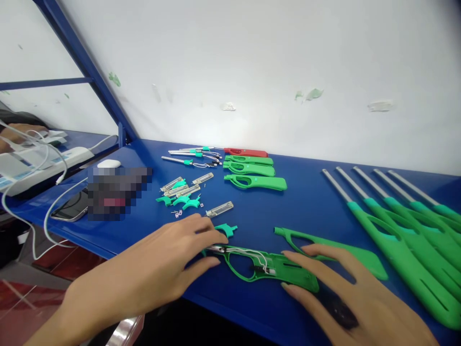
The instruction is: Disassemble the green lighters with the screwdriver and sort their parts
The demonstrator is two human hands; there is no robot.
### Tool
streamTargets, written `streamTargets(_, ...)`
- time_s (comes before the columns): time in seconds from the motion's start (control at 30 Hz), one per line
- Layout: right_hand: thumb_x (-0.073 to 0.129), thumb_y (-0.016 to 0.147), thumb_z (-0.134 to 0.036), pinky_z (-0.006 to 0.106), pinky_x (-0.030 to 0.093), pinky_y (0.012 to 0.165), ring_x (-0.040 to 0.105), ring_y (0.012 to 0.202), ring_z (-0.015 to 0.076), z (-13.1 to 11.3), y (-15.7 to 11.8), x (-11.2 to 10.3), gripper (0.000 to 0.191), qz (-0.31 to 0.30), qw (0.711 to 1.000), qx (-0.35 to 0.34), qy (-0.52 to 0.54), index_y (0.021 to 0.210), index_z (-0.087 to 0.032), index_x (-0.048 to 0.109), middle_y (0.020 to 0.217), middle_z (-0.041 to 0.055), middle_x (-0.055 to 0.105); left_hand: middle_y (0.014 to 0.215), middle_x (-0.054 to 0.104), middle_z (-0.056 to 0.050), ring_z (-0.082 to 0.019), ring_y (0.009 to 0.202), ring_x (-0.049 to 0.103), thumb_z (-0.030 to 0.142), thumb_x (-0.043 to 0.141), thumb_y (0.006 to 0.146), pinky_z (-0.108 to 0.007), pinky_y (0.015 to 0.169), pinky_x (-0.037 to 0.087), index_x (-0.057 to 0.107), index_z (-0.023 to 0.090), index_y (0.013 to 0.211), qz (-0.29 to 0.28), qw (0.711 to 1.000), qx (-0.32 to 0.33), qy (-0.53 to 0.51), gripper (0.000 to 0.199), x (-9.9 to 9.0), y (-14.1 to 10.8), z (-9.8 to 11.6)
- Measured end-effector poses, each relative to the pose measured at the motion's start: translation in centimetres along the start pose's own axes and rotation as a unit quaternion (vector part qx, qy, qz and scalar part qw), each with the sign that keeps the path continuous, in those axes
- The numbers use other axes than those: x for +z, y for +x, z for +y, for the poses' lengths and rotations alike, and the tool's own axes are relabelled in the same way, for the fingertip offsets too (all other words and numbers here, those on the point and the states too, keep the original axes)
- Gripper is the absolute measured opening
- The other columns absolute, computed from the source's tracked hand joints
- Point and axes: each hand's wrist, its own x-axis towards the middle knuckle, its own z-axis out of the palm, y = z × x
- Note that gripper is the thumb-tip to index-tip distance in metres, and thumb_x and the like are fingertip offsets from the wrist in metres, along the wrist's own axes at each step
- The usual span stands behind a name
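one open green shell (291,275) between both hands (211,248)

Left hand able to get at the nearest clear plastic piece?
Probably yes: the clear plastic piece lies uncovered just past the left hand, though its fingers are at the open green shell.

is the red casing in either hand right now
No, the red casing lies near the wall, beyond the left hand and right hand.

1 head-worn camera, looking forward and down, close above both hands and the blue table (252,206)
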Motion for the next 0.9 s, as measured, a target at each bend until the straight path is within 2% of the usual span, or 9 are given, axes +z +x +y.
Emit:
streamTargets(0.13, 0.041, 0.113, -0.054, 0.014, 0.04, 0.028, 0.082, 0.079, 0.0138, 0.8, 0.5, 0.3, 0.039, -0.013, 0.997, -0.066, 0.029, 0.129, -0.043, 0.076, 0.12, 0.0025, 0.077, 0.114, 0.071, -0.005, -0.02, 0.099, 0.072, 0.026, 0.055, 0.114, -0.029, 0.091, 0.054, 0.073, 0.03, 0.123, 0.003, 1.0, 0.028, 0.006, 0.021, 0.4, 0.0, -0.4)
streamTargets(0.37, 0.043, 0.113, -0.055, 0.012, 0.042, 0.03, 0.081, 0.071, 0.0123, 1.1, 0.6, 0.4, 0.038, -0.021, 0.996, -0.076, 0.031, 0.131, -0.043, 0.075, 0.115, 0.0024, 0.077, 0.119, 0.068, -0.005, -0.016, 0.091, 0.07, 0.014, 0.045, 0.114, -0.024, 0.078, 0.051, 0.072, 0.029, 0.125, -0.03, 0.999, 0.02, -0.017, 0.033, -0.6, -0.5, 0.4)
streamTargets(0.53, 0.043, 0.113, -0.055, 0.012, 0.041, 0.03, 0.081, 0.072, 0.013, 1.1, 0.6, 0.4, 0.039, -0.02, 0.996, -0.076, 0.033, 0.13, -0.042, 0.075, 0.112, 0.0023, 0.077, 0.129, 0.063, -0.002, -0.016, 0.105, 0.069, 0.022, 0.044, 0.118, -0.025, 0.087, 0.05, 0.06, 0.038, 0.146, -0.033, 0.999, 0.005, -0.034, 0.036, -1.0, -0.3, 0.9)
streamTargets(0.7, 0.046, 0.112, -0.055, 0.012, 0.043, 0.03, 0.081, 0.072, 0.0126, 1.0, 0.8, 0.6, 0.037, -0.025, 0.997, -0.067, 0.034, 0.133, -0.044, 0.074, 0.114, 0.0016, 0.076, 0.127, 0.064, -0.001, -0.014, 0.099, 0.068, 0.03, 0.04, 0.12, -0.026, 0.082, 0.049, 0.064, 0.035, 0.135, -0.023, 0.998, 0.005, -0.052, 0.028, -1.2, 0.1, 0.9)
streamTargets(0.9, 0.05, 0.11, -0.056, 0.012, 0.041, 0.03, 0.081, 0.072, 0.0129, 1.3, 0.4, 0.8, 0.036, -0.031, 0.997, -0.057, 0.052, 0.133, -0.044, 0.075, 0.115, 0.0024, 0.076, 0.126, 0.069, 0.001, -0.014, 0.1, 0.071, 0.026, 0.046, 0.119, -0.026, 0.083, 0.052, 0.062, 0.037, 0.146, 0.021, 0.997, 0.054, -0.057, 0.034, -1.6, 0.3, 1.2)
